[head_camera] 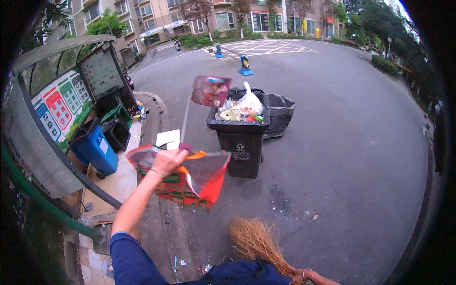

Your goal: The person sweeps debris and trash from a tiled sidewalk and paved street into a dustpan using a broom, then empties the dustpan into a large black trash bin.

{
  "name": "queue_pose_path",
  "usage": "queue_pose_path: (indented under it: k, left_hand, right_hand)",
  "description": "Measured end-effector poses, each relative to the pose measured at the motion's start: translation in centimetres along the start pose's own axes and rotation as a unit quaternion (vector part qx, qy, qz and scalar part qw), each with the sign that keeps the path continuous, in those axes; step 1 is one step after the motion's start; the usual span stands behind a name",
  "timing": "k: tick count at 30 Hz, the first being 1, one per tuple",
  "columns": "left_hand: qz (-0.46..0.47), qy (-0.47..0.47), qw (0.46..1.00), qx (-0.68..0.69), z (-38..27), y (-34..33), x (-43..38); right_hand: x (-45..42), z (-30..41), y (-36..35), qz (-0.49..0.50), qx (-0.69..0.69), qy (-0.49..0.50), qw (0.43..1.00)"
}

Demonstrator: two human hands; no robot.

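Observation:
My left hand [169, 161] is closed round the handle of a long-handled dustpan [212, 91] and the orange straps of a red and green shopping bag [213, 183]. The dustpan's purple pan is raised at the left rim of a black wheeled bin [242, 153], and some litter shows in it. The bin is lined with black plastic and heaped with rubbish, including a white plastic bag [251, 103]. Low at the right, my right hand [301, 276] grips a twig broom [256, 242], its bristles pointing up and left near the ground. The bag's inside is only partly visible.
A shelter with a sign board [62, 107] stands at the left, with a blue wheeled bin [99, 149] and a dark bin [117, 131] in it. A black plastic bag [279, 115] hangs behind the full bin. A blue-footed barrier [245, 67] stands on the road. Litter lies near the kerb.

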State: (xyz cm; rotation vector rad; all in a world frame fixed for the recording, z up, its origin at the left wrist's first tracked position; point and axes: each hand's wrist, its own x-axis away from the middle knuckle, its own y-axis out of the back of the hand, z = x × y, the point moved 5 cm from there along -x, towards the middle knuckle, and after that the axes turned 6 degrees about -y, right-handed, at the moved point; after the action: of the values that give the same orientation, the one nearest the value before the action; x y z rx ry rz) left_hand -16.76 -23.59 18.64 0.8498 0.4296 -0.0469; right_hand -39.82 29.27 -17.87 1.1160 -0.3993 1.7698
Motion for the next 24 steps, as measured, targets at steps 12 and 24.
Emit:
queue_pose_path:
  k: [12,24]
  left_hand:
    - [0.058,-0.148,0.987,-0.033,-0.9,-7.2,-2.6]
    - [0.046,-0.249,0.948,-0.195,5.2,2.2,-8.3]
  right_hand:
    - [1.9,1.6,-2.2,-0.048,-0.145,0.016,0.988]
    - [3.0,0.1,-2.4,-0.062,-0.222,0.042,0.972]
